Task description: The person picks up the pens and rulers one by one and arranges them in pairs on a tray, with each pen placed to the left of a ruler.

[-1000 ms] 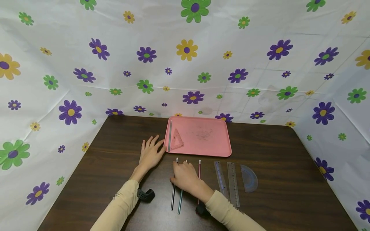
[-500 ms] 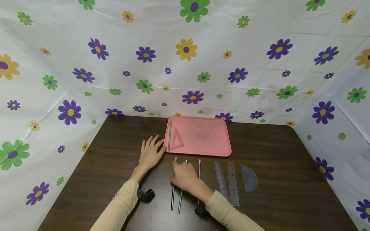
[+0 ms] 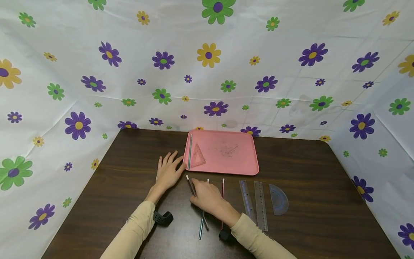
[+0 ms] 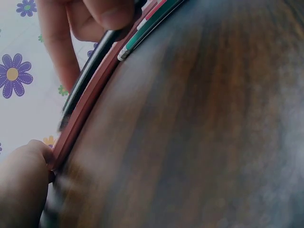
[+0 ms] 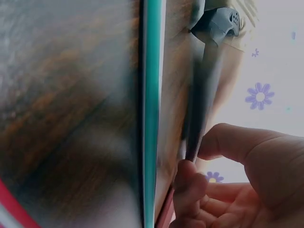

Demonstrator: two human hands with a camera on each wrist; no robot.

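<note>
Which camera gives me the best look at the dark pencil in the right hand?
The head view: it shows both ends of the dark pencil, with the right hand covering its middle. The left wrist view shows part, partly covered by that hand; the right wrist view shows a blurred stretch.

Smooth plastic tray [image 3: 233, 163], glossy dark pencil [image 3: 191, 185], clear plastic rulers [image 3: 261, 207], wood-grained tabletop [image 3: 310, 172].

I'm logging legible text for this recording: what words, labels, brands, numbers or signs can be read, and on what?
No text can be read.
Bluish ruler, clear ruler: markings too small to read.
Protractor, triangle: any markings too small.
Dark pencil in the right hand: any print too small or blurred.
</note>
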